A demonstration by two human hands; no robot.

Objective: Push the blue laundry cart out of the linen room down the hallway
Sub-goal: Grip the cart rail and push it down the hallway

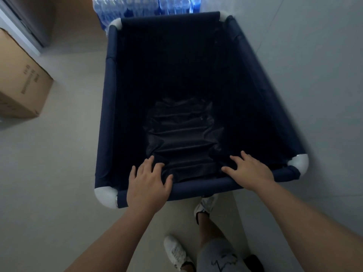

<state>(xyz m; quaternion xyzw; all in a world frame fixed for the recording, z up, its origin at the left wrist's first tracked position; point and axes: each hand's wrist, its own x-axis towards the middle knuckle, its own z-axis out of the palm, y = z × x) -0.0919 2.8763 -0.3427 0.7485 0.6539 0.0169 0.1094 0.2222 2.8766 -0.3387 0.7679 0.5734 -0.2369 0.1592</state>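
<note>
The blue laundry cart fills the middle of the head view, a deep navy fabric bin on a padded frame with white corner joints. It holds nothing but wrinkled lining at the bottom. My left hand lies over the near rail by the left corner, fingers spread and reaching into the bin. My right hand rests on the same rail further right, fingers also spread and draped over the edge. Neither hand is curled tight around the rail.
A cardboard box stands on the floor at the left. Packs of water bottles are stacked just beyond the cart's far end. A pale wall runs close along the cart's right side. A door frame sits at top left.
</note>
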